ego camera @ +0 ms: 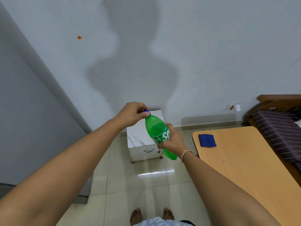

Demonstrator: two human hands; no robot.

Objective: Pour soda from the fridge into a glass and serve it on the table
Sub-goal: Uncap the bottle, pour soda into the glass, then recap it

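Right now the person stands barefoot on the pale tiled floor, both bare arms stretched forward, holding a green soda bottle in the air in front of them. The right hand is wrapped around the bottle's middle, fingers closed over the label, and a thin band sits on that wrist. The bottle is tilted, its neck leaning up and to the left, its base pointing down toward the right. It looks roughly half to two-thirds full of green liquid. The left hand is pinched shut on the blue cap at the top of the neck, thumb and fingertips closed around it. Whether the cap is tight or loosened I cannot tell.

Behind and below the bottle, against the wall, stands a small white cabinet with a dark handle on its front. Off to the right is a light wooden table, and a folded blue cloth lies near its far corner, well apart from the bottle. Beyond the table is a bed with a dark striped cover and a brown wooden frame. On the grey wall the person's shadow falls large, just above the hands.
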